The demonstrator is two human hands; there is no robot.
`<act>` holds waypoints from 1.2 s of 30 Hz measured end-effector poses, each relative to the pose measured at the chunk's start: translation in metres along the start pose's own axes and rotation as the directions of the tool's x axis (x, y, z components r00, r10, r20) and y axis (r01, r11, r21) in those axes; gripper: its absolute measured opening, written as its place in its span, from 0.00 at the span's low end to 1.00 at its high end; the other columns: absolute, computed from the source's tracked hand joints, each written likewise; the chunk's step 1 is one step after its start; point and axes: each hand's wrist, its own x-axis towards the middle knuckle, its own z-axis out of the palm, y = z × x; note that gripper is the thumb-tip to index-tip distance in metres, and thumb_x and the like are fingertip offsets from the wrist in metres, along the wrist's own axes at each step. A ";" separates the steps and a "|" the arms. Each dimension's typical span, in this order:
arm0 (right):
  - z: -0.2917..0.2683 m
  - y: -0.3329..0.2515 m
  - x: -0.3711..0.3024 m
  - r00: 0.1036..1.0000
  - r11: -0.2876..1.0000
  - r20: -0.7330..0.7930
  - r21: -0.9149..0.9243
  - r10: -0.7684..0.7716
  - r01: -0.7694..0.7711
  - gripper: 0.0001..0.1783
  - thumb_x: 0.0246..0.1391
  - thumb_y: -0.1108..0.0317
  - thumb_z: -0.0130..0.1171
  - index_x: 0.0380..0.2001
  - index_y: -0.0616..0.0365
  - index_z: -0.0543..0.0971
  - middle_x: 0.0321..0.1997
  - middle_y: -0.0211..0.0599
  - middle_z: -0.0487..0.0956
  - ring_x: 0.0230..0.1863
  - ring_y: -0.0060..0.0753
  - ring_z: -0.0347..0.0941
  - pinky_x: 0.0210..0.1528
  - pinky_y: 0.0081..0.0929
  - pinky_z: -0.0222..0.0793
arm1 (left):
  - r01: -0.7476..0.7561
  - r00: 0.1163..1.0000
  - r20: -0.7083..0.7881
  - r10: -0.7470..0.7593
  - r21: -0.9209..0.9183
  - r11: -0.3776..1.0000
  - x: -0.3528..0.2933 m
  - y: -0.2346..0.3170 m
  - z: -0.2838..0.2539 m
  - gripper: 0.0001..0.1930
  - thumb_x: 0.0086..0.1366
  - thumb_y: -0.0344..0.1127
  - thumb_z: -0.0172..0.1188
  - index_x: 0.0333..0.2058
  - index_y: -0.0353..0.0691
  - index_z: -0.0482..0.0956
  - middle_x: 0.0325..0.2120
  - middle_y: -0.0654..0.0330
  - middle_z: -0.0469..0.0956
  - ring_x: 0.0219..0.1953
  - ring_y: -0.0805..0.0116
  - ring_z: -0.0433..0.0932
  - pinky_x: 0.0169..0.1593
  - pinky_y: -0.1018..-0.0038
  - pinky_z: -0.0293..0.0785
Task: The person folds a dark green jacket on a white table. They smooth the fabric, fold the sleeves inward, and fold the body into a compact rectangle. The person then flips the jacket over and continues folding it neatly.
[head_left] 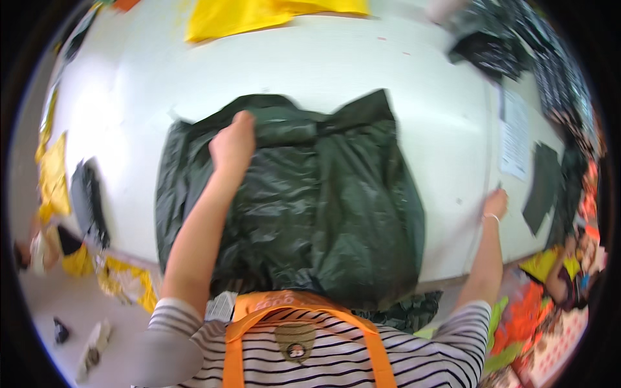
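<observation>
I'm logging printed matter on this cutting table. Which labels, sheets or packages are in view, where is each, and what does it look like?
Paper sheet: right side of the white table, beyond the right hand; white rectangle with fine dark print.
Tag: near edge, by the dark green garment under the left hand; small, white, dark print.
No screens or packages visible.

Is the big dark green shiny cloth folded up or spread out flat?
Partly folded. The dark green cloth lies on the white table with its top edge turned over in a band, where the left hand presses it.
</observation>
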 end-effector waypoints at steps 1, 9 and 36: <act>-0.019 -0.024 -0.005 0.999 1.000 0.043 0.027 -0.016 0.014 0.09 0.57 0.68 0.49 0.37 0.59 0.76 0.39 0.49 0.77 0.43 0.51 0.74 0.46 0.45 0.69 | -0.045 0.998 -0.047 0.042 -0.062 0.997 0.000 -0.005 0.003 0.09 0.68 0.44 0.45 0.36 0.48 0.69 0.20 0.48 0.78 0.27 0.45 0.78 0.30 0.51 0.71; 0.007 -0.035 -0.010 0.978 0.969 -0.113 0.197 0.177 -0.153 0.08 0.58 0.69 0.50 0.39 0.60 0.72 0.39 0.52 0.74 0.36 0.50 0.73 0.45 0.43 0.70 | -0.109 0.985 -0.158 0.069 -0.255 0.961 -0.004 -0.001 0.008 0.07 0.67 0.40 0.48 0.35 0.45 0.69 0.18 0.53 0.78 0.23 0.50 0.78 0.26 0.56 0.70; -0.236 -0.511 -0.195 0.529 0.473 0.096 0.601 -0.843 0.644 0.11 0.52 0.60 0.60 0.32 0.57 0.78 0.35 0.40 0.78 0.37 0.45 0.77 0.38 0.38 0.73 | -0.151 0.981 -0.173 0.086 -0.412 0.898 -0.001 -0.012 0.012 0.05 0.67 0.37 0.48 0.35 0.43 0.66 0.17 0.53 0.77 0.22 0.51 0.78 0.24 0.58 0.71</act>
